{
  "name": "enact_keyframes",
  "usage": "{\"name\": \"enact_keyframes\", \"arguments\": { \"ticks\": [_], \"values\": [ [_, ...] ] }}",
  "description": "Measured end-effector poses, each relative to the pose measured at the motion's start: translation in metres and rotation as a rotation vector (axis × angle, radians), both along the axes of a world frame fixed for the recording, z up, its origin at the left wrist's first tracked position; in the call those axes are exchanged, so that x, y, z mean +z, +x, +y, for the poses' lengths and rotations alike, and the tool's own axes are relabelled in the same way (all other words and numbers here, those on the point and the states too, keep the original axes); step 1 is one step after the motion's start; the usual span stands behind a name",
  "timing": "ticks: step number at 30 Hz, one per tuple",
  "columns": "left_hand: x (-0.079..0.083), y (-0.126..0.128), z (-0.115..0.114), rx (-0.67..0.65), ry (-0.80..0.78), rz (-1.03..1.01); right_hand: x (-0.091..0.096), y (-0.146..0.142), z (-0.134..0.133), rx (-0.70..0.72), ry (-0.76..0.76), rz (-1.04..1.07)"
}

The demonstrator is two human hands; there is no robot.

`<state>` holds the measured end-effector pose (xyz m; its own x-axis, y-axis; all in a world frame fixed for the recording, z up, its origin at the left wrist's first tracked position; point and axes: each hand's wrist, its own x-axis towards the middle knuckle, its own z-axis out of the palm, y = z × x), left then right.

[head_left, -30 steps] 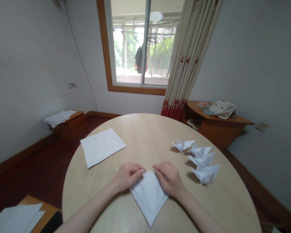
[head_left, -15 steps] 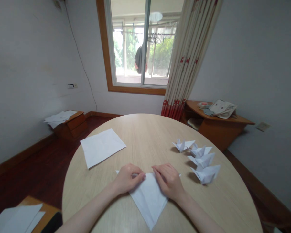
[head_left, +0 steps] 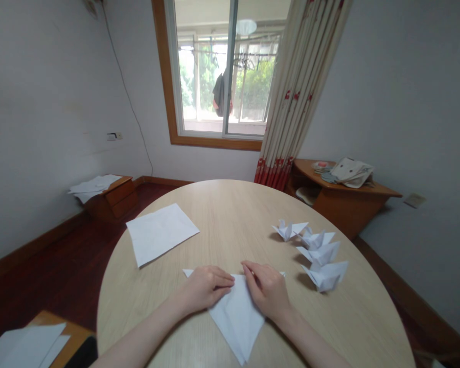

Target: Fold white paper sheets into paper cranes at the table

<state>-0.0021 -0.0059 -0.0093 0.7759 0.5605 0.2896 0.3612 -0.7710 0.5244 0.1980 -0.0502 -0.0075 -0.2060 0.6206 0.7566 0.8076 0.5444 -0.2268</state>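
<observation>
A white sheet of folded paper (head_left: pixel 237 319), triangular with its point toward me, lies on the round table between my hands. My left hand (head_left: pixel 209 289) rests on its upper left part, fingers pressed together and tips near the middle of the top edge. On the upper right part lies my right hand (head_left: pixel 267 289), fingers curled together with the tips at that same edge. Small paper corners stick out beyond each hand. Parts of the paper under both palms are hidden.
Several folded paper cranes (head_left: pixel 322 253) stand in a row at the right of the table (head_left: pixel 230 214). A flat white paper stack (head_left: pixel 163 232) lies at the left. More paper sheets (head_left: pixel 26 345) sit on a lower surface at bottom left.
My left hand has shifted slightly right along the paper's top edge, and its fingers now lie flatter and closer together. The paper's lower point has moved slightly right. My right hand has barely moved.
</observation>
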Motion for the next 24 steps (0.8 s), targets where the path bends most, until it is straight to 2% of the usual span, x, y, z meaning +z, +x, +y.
{"name": "enact_keyframes", "arguments": {
  "ticks": [7,12,16,20,24],
  "values": [
    [-0.003,0.003,-0.004,0.063,0.035,0.148,-0.001,-0.001,0.0,-0.005,-0.029,-0.012],
    [-0.002,0.005,-0.008,0.129,0.022,0.152,0.0,0.001,0.003,0.013,-0.06,-0.059],
    [-0.01,0.005,-0.004,0.16,0.02,0.176,-0.004,0.005,0.008,-0.033,-0.103,-0.124],
    [-0.022,0.005,0.001,0.148,0.054,0.216,-0.013,0.008,0.014,-0.115,-0.087,-0.232],
    [-0.027,0.004,0.002,0.134,0.099,0.244,-0.017,0.008,0.015,-0.17,-0.142,-0.295]
  ]
}}
